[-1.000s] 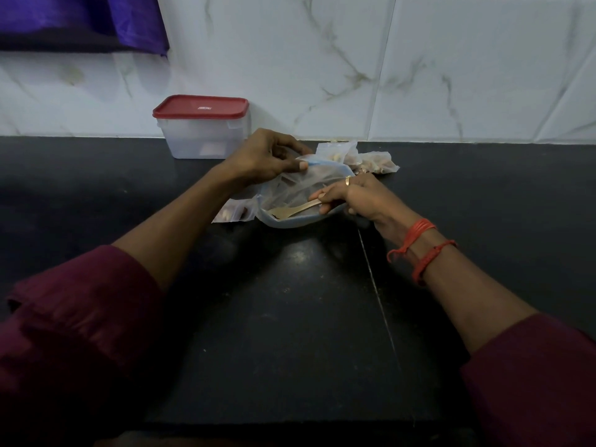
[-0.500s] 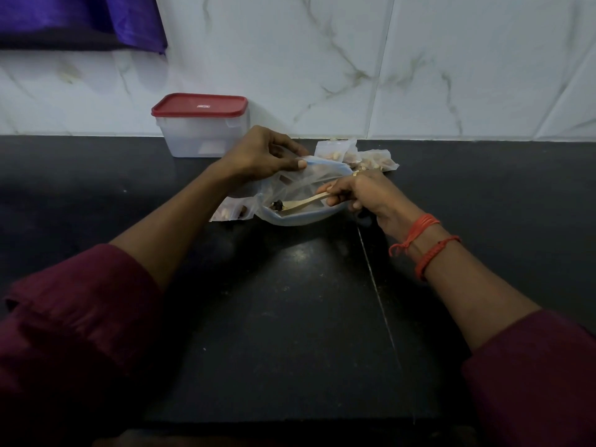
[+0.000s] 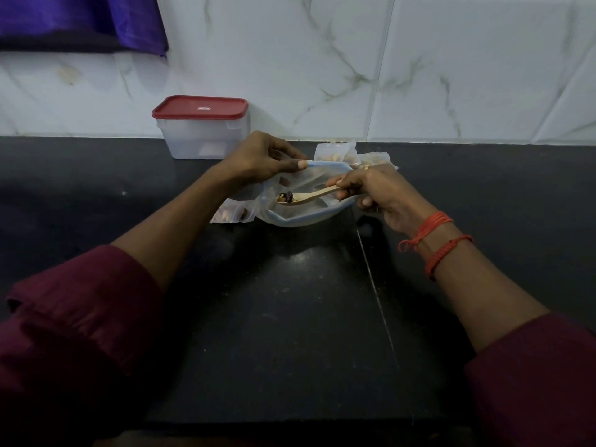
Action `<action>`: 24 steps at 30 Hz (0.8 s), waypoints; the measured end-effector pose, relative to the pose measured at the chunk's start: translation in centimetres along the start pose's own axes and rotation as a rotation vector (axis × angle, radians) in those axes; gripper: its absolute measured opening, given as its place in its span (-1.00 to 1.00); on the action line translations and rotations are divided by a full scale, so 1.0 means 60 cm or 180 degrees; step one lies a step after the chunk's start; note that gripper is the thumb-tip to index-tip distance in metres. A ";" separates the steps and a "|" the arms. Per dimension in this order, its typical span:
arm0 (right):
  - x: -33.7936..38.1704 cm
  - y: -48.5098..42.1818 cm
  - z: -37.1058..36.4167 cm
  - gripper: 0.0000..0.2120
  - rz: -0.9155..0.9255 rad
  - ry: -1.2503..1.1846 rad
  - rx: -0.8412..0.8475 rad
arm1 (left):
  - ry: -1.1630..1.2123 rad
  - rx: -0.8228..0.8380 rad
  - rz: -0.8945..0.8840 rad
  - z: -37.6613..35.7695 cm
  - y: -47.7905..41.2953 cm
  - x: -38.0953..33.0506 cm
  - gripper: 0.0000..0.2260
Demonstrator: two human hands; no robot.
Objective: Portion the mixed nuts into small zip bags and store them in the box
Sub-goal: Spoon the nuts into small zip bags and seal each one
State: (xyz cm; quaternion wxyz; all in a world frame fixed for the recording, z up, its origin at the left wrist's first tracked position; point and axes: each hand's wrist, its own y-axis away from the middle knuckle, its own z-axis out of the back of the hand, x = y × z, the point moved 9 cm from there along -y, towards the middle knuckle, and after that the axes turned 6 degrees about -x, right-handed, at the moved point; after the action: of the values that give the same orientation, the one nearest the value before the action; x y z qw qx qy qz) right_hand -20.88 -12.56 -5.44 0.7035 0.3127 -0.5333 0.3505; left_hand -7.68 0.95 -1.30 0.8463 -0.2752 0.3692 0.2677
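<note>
A large clear zip bag [image 3: 303, 217] with a blue seal lies open on the black counter. My left hand [image 3: 261, 159] pinches its upper rim and holds the mouth open. My right hand [image 3: 374, 191] grips a wooden spoon [image 3: 306, 197] by the handle; the bowl carries a few nuts and a dark piece, and hovers in the bag's mouth. A small filled zip bag [image 3: 230, 214] lies at the left of the big bag. Two more small bags [image 3: 335, 154] lie behind it near the wall. The clear box with a red lid [image 3: 201, 129] stands closed at the back left.
The black counter [image 3: 290, 317] stretches toward me, with a thin seam running down its middle right. A white marble-tiled wall [image 3: 419, 66] backs it. Purple cloth [image 3: 80, 21] hangs at the top left.
The spoon went into the bag empty and has come up loaded with nuts, lifted slightly to the mouth. My left hand keeps its pinch on the rim.
</note>
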 end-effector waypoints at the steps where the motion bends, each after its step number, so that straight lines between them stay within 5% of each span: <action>1: 0.001 -0.001 0.003 -0.80 0.0016 -0.0001 -0.0037 | -0.0041 0.0006 0.0007 0.001 -0.001 0.002 -0.74; 14: 0.011 -0.003 0.021 -0.77 0.0219 -0.0032 -0.0369 | -0.0313 0.0113 0.0126 0.063 0.051 0.007 -0.61; 17: 0.007 -0.002 0.017 -0.78 0.0178 0.0023 -0.0333 | -0.0671 0.0532 0.0135 0.074 0.089 0.031 -0.57; 22: 0.006 0.001 0.013 -0.81 0.0175 -0.0020 -0.0302 | -0.1743 0.1407 0.0400 0.069 0.131 0.092 0.01; 24: 0.007 0.003 0.012 -0.80 0.0193 -0.0002 -0.0272 | -0.1915 0.1493 0.0410 0.067 0.134 0.099 0.06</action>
State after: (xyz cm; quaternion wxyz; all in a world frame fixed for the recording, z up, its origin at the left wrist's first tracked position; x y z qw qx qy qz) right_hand -21.30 -12.97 -4.86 0.7051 0.2662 -0.5572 0.3485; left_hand -7.56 10.81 -5.73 0.9382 0.0404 0.1721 0.2975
